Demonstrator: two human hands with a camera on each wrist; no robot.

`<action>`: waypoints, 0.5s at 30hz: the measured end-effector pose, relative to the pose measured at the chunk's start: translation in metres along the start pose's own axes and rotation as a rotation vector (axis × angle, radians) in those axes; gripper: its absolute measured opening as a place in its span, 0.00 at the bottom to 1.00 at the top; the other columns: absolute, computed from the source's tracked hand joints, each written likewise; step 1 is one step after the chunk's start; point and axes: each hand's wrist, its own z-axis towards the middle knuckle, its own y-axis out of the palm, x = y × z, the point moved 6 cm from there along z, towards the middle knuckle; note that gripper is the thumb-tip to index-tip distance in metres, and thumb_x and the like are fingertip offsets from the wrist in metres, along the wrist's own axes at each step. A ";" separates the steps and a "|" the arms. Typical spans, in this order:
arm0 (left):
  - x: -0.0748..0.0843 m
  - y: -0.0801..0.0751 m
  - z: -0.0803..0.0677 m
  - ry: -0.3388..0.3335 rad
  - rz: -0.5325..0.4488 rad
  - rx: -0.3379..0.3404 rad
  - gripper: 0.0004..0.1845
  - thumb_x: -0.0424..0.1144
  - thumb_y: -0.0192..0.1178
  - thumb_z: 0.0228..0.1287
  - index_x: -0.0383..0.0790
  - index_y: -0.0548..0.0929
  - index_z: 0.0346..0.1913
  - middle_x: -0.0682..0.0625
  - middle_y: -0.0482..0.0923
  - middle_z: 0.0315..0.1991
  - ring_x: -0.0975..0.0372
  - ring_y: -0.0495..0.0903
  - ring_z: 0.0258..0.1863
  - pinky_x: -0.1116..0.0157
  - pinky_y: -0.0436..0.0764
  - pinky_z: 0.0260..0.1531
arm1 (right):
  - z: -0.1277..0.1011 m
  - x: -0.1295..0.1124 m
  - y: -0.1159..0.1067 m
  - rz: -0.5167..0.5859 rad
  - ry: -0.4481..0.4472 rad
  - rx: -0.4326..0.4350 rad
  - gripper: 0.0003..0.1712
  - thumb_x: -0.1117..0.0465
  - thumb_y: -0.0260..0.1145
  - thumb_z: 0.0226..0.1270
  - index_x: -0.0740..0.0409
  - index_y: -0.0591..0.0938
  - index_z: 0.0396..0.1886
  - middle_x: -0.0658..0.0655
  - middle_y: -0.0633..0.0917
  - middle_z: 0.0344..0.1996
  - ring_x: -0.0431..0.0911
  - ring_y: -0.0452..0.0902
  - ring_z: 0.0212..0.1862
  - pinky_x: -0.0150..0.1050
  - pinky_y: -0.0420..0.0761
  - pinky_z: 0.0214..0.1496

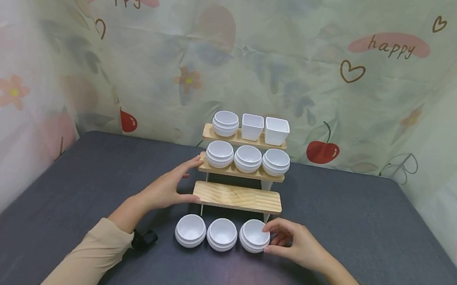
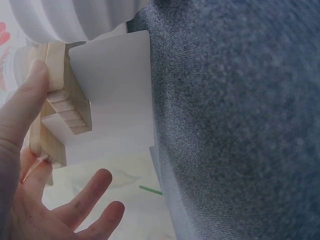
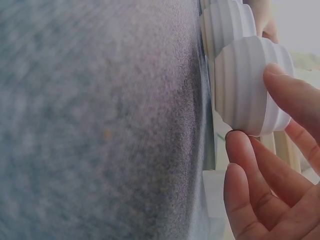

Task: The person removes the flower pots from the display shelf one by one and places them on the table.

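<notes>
Bowls lined up in a row of three on the grey table (image 1: pixel 372 238), just in front of a three-step wooden rack (image 1: pixel 237 196). Right hand (image 1: pixel 299 245) at the rightmost bowl (image 1: pixel 254 235), thumb and fingers (image 3: pixel 287 92) touching its ribbed side and rim in a light pinch; bowl resting on the table, close beside the middle bowl (image 1: pixel 222 233). Left bowl (image 1: pixel 190 230) close beside that one. Left hand (image 1: pixel 168 187) on the rack's left end, fingers straight and spread, thumb against the lowest step's edge, index fingertip up at the middle step. Lowest step bare wood. Middle step carrying three more round white bowls (image 1: pixel 248 158). Top step holding one round bowl (image 1: pixel 225 123) and two square white cups (image 1: pixel 265 129). Behind, a pale curtain (image 1: pixel 93 47) printed with cherries, hearts and "happy". Beige sleeves on both forearms, a dark strap at each wrist.
</notes>
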 end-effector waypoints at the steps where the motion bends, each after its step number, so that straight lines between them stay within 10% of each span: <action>1: 0.000 0.000 0.000 -0.002 0.000 -0.001 0.50 0.43 0.71 0.49 0.49 0.52 0.72 0.47 0.44 0.76 0.46 0.66 0.66 0.50 0.70 0.64 | 0.000 0.000 0.000 0.000 -0.001 -0.001 0.20 0.56 0.71 0.55 0.57 0.78 0.46 0.57 0.82 0.35 0.33 0.79 0.32 0.32 0.84 0.33; 15: 0.001 0.000 0.000 -0.005 0.006 0.000 0.50 0.43 0.71 0.49 0.49 0.52 0.73 0.49 0.43 0.76 0.46 0.67 0.66 0.50 0.70 0.64 | 0.001 0.002 0.002 0.001 -0.006 -0.020 0.21 0.55 0.71 0.55 0.59 0.77 0.46 0.60 0.84 0.36 0.34 0.80 0.32 0.32 0.84 0.34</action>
